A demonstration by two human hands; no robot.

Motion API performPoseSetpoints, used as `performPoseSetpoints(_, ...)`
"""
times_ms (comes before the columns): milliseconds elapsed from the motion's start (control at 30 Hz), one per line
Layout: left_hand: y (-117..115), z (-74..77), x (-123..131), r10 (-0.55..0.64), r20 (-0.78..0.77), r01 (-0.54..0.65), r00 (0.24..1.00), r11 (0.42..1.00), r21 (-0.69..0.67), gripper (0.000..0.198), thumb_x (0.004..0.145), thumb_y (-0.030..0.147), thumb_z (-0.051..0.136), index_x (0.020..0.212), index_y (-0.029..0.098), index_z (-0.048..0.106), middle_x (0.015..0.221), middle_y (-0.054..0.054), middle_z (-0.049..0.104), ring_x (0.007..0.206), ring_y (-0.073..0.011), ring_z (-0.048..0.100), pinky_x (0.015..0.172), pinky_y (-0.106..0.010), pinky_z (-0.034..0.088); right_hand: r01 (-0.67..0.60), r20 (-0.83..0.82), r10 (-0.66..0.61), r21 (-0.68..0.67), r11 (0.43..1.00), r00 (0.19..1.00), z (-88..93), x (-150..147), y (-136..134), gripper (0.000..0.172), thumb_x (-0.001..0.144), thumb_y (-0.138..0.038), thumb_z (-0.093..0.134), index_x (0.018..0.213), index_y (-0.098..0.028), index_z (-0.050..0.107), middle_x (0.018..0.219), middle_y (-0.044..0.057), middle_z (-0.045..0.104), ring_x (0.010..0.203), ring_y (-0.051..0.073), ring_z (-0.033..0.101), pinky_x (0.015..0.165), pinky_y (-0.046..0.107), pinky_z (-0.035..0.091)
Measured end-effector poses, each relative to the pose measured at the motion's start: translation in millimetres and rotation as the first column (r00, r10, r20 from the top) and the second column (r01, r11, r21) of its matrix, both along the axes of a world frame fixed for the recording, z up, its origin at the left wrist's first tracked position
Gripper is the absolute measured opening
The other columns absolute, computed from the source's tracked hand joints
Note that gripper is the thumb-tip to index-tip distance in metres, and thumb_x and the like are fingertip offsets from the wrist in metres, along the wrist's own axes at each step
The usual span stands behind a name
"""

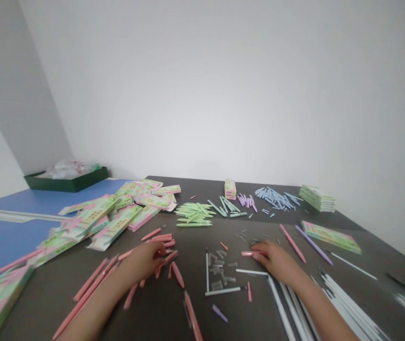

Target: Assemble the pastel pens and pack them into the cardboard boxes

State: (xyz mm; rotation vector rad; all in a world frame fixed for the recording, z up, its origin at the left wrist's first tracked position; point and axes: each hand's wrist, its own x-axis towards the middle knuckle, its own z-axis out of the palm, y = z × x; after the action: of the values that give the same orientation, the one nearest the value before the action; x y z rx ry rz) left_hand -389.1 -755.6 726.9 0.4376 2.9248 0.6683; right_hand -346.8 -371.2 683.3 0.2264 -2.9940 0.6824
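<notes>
My left hand [149,258] is over a loose pile of pink pen barrels [162,237], its fingers curled and closed at a pink pen part [170,256]. Whether that part is lifted off the pile I cannot tell. Closed between the thumb and fingers of my right hand [268,255] is a short pink pen piece [247,254], pointing left. Small clear plastic sleeves [218,272] lie scattered between the hands. Around them are pen refills [223,291], tiny springs [241,235] and a purple pen tip [219,312]. A longer pink pen [192,315] lies nearest me.
Printed pen boxes [117,225] are heaped at left. Green barrels [195,213], purple pieces [248,201] and blue pieces [277,198] lie farther back. More boxes [318,198] are stacked at right. White refills [347,303] lie front right. A green tray [71,182] holds plastic bags.
</notes>
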Motion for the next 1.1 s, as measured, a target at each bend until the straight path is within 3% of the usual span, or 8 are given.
performPoseSetpoints(133, -21.1, 21.1, 6.0, 0.057, -0.120, -0.057, 0.991, 0.998, 0.002, 0.030, 0.076, 0.037, 0.042, 0.081, 0.018, 0.064, 0.077, -0.005, 0.068, 0.072, -0.0201, 0.059, 0.065, -0.027, 0.040, -0.001, 0.000, 0.001, 0.016, 1.000, 1.000, -1.5, -1.3, 1.5, 0.034, 0.086, -0.031, 0.041, 0.103, -0.017, 0.066, 0.099, 0.012, 0.063, 0.092, 0.023, 0.058, 0.084, 0.033, 0.041)
performPoseSetpoints(267, -58.2, 28.0, 23.3, 0.149, -0.141, -0.148, 0.979, 0.989, 0.017, 0.037, 0.080, 0.043, 0.036, 0.080, 0.018, 0.064, 0.074, -0.005, 0.068, 0.072, -0.0208, 0.061, 0.064, -0.028, 0.042, 0.013, -0.061, -0.010, 0.054, 0.998, 0.998, -0.9, 0.0, 1.1, 0.035, 0.086, -0.028, 0.039, 0.106, -0.015, 0.065, 0.104, 0.013, 0.061, 0.096, 0.024, 0.057, 0.086, 0.035, 0.041)
performPoseSetpoints(433, -105.8, 15.8, 61.7, 0.318, -0.174, -0.304, 0.932, 0.947, 0.101, 0.034, 0.075, 0.042, 0.044, 0.087, 0.020, 0.067, 0.089, -0.006, 0.071, 0.082, -0.0231, 0.064, 0.072, -0.031, 0.049, 0.006, -0.153, 0.010, 0.105, 0.994, 0.988, 2.7, 2.9, 0.0, 0.036, 0.087, -0.031, 0.038, 0.108, -0.015, 0.063, 0.105, 0.013, 0.061, 0.097, 0.025, 0.057, 0.085, 0.037, 0.043)
performPoseSetpoints(633, -134.5, -6.6, 101.3, 0.267, -0.320, -0.244, 0.909, 0.964, 0.109, 0.030, 0.072, 0.046, 0.051, 0.079, 0.024, 0.071, 0.095, -0.006, 0.070, 0.089, -0.0234, 0.065, 0.083, -0.032, 0.051, -0.046, -0.318, 0.071, 0.085, 0.995, 0.945, 13.8, 10.6, -15.5, 0.032, 0.088, -0.032, 0.040, 0.106, -0.019, 0.063, 0.105, 0.011, 0.061, 0.100, 0.023, 0.056, 0.087, 0.037, 0.044)
performPoseSetpoints(833, -121.9, -35.3, 118.4, 0.224, -0.465, -0.227, 0.857, 0.973, 0.050, 0.029, 0.076, 0.045, 0.052, 0.091, 0.028, 0.070, 0.103, -0.006, 0.067, 0.096, -0.0216, 0.062, 0.084, -0.031, 0.051, -0.248, -0.388, 0.317, 0.219, 0.944, 0.865, 34.2, 30.0, -101.9, 0.028, 0.088, -0.017, 0.041, 0.107, -0.021, 0.061, 0.106, 0.010, 0.060, 0.098, 0.021, 0.056, 0.085, 0.035, 0.046)
performPoseSetpoints(967, -132.2, -40.3, 115.3, 0.314, -0.475, -0.321, 0.822, 0.945, 0.068, 0.029, 0.077, 0.042, 0.049, 0.091, 0.024, 0.068, 0.099, -0.007, 0.067, 0.094, -0.0230, 0.062, 0.087, -0.037, 0.049, -0.466, -0.331, 0.591, 0.386, 0.796, 0.736, 42.1, 43.3, -189.7, 0.029, 0.079, -0.012, 0.054, 0.106, -0.018, 0.059, 0.102, 0.009, 0.063, 0.090, 0.023, 0.058, 0.080, 0.035, 0.047)
performPoseSetpoints(1033, -139.3, -39.8, 110.9, 0.358, -0.429, -0.365, 0.830, 0.929, 0.069, 0.029, 0.076, 0.040, 0.050, 0.092, 0.023, 0.067, 0.098, -0.008, 0.066, 0.093, -0.0239, 0.062, 0.088, -0.039, 0.048, -0.569, -0.289, 0.685, 0.393, 0.722, 0.669, 43.4, 45.0, -229.1, 0.025, 0.080, -0.018, 0.053, 0.106, -0.017, 0.058, 0.107, 0.009, 0.061, 0.095, 0.025, 0.056, 0.081, 0.038, 0.047)
performPoseSetpoints(1100, -140.8, -39.4, 107.5, 0.359, -0.359, -0.362, 0.862, 0.930, 0.062, 0.028, 0.077, 0.037, 0.049, 0.093, 0.022, 0.066, 0.099, -0.008, 0.066, 0.093, -0.0232, 0.062, 0.089, -0.038, 0.047, -0.620, -0.308, 0.715, 0.358, 0.698, 0.628, 42.6, 42.6, -261.8, 0.030, 0.085, -0.022, 0.049, 0.115, -0.020, 0.052, 0.116, 0.007, 0.059, 0.103, 0.024, 0.053, 0.089, 0.041, 0.043)
